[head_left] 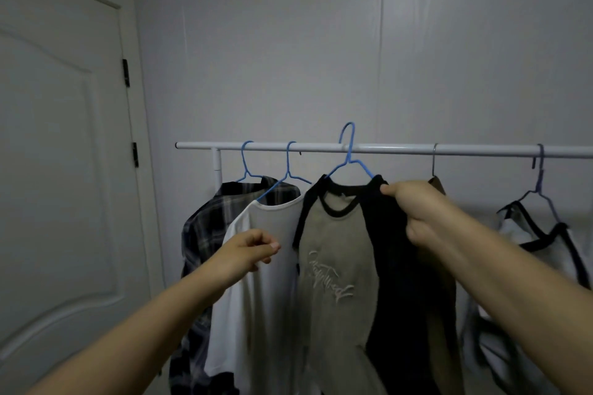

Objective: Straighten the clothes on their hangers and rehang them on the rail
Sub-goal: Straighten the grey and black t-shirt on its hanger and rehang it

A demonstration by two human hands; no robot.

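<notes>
A white rail [401, 149] crosses the view. My right hand [417, 212] grips the black shoulder of a khaki and black raglan shirt [337, 266] on a blue hanger [348, 157]. That hanger's hook stands above the rail, off it. My left hand [250, 250] hovers in front of a white T-shirt [263, 298], fingers loosely curled and holding nothing. The white T-shirt hangs from a blue hanger [288, 170] hooked on the rail. A plaid shirt [211, 228] hangs at the far left on another blue hanger [245, 163].
A brown garment [437, 184] hangs behind my right hand from a metal hook. A white top with black trim [542, 234] hangs at the right on a purple hanger [540, 176]. A white door [57, 170] stands to the left, a pale wall behind.
</notes>
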